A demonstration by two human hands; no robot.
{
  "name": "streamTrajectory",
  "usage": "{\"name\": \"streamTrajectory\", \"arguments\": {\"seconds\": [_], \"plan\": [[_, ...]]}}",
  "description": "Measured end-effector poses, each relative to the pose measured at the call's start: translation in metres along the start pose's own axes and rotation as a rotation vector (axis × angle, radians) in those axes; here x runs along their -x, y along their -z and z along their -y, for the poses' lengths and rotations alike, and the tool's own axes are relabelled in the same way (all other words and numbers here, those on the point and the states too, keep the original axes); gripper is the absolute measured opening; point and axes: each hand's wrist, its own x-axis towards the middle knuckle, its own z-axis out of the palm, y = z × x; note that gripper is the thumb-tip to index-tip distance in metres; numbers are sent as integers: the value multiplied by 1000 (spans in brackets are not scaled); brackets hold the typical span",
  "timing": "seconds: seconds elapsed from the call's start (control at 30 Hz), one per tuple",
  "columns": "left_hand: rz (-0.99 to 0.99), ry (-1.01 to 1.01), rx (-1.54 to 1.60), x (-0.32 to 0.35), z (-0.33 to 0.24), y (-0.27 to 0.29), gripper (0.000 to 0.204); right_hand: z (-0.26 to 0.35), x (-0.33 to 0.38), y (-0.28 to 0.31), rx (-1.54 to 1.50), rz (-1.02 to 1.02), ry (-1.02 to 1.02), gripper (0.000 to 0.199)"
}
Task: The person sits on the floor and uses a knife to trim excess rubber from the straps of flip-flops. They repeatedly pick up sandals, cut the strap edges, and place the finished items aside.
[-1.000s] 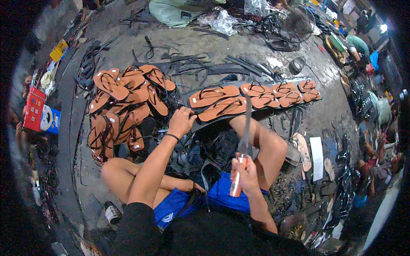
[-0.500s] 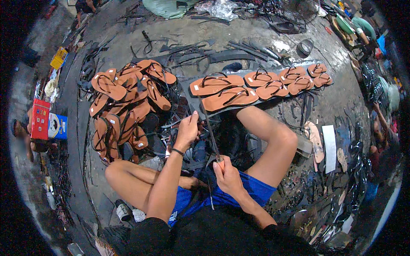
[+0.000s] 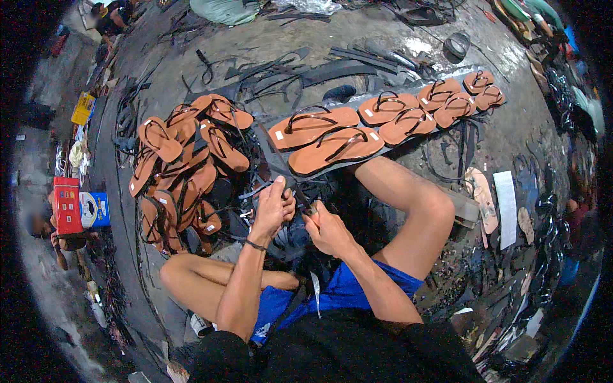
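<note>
My left hand [image 3: 274, 209] is closed with its thumb on top, just below the corner of the sandal board; what its fingers hold, if anything, is hidden. Close beside it, my right hand [image 3: 329, 231] grips the handle of a long thin blade-like tool [image 3: 302, 198], which slants up and left past my left fingers. Ahead, several tan flip-flops with dark straps, such as the large nearest one [image 3: 332, 152], lie in two rows on a dark sheet [image 3: 271, 150]. A loose pile of similar flip-flops [image 3: 191, 182] is at the left.
Black strips and scraps [image 3: 348, 67] litter the floor beyond the rows. A red box [image 3: 66, 205] and a blue-and-white container [image 3: 95, 209] stand far left. A white strip [image 3: 506, 210] and a pale sole-shaped piece [image 3: 482, 201] lie right of my knee. Other people are at the edges.
My right hand has moved up and left with the tool, close to my left hand. More of the blade is now hidden near my left fingers. The view has shifted slightly.
</note>
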Motion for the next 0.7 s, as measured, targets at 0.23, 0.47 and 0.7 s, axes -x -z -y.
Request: {"name": "streamTrajectory", "arguments": {"seconds": [0.23, 0.47, 0.7], "plan": [[-79, -23, 29, 37, -26, -11, 40, 6, -85, -32, 264, -89, 246, 38], [-307, -405, 288, 111, -64, 35, 47, 67, -141, -63, -312, -136, 120, 36], [59, -107, 1098, 30, 38, -22, 54, 79, 6, -12, -593, -343, 242, 39]]}}
